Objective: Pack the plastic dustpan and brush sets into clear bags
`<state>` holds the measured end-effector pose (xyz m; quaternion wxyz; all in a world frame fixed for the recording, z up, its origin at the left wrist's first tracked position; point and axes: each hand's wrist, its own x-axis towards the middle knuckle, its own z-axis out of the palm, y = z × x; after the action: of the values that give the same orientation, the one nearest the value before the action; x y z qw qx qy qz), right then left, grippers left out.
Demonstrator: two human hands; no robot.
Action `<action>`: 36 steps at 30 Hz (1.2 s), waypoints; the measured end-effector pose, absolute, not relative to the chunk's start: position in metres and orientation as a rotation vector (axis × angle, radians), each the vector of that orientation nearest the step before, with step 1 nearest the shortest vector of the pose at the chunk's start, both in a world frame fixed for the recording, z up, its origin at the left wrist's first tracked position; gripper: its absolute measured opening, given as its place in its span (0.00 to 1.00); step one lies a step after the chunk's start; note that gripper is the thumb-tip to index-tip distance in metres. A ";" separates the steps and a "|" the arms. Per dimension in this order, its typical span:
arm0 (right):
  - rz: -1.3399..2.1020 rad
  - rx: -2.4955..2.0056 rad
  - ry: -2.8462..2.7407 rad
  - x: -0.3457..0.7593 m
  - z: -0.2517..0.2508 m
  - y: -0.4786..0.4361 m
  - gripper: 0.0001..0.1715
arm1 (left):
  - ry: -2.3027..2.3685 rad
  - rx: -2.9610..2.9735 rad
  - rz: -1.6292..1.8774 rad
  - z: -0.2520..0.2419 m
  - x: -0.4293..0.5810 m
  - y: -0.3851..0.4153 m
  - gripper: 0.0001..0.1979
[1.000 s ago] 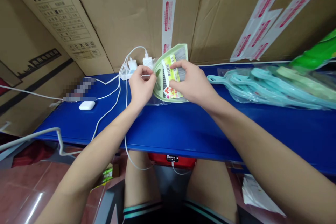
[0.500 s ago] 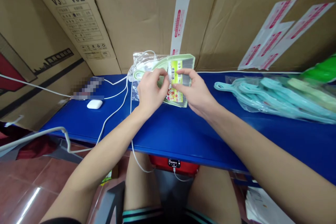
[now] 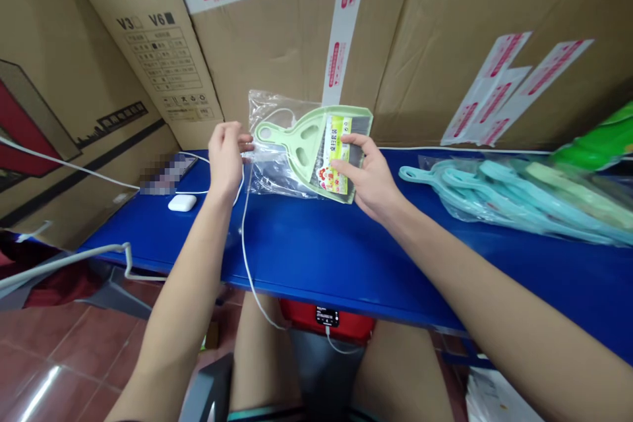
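Observation:
A light green plastic dustpan with a dark-bristled brush and a yellow-and-white paper label stands nearly upright inside a clear plastic bag. My right hand grips its lower right part, with the thumb across the label. My left hand is raised to the left of the dustpan, and its fingertips pinch the bag's left edge. The bag's lower part rests near the blue table. The right palm hides part of the brush.
White cables run across the table's left side, past a white earbud case and a pixelated, blurred flat object. Bagged teal dustpans lie to the right. Cardboard cartons form the back wall.
My left hand has moved left, away from the dustpan, drawing the bag's edge out. The dustpan's handle now shows fully through the bag, and my right hand stays on the dustpan.

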<state>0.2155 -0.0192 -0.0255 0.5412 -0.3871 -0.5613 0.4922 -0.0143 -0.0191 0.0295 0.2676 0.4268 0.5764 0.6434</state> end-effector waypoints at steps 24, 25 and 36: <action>1.065 -0.909 -1.462 0.219 -0.024 -0.021 0.28 | 1.268 1.075 1.531 0.030 0.004 -0.028 0.08; 1.087 -0.906 -1.447 0.220 -0.023 -0.021 0.29 | 1.234 1.051 1.522 0.030 0.003 -0.028 0.08; 1.135 -0.871 -1.377 0.222 -0.025 -0.016 0.32 | 1.353 1.156 1.481 0.021 -0.009 -0.017 0.09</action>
<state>0.2223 -0.0162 -0.0254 0.5465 -0.3673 -0.5808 0.4786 -0.0091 -0.0170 0.0206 0.4014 0.4573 0.5354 0.5858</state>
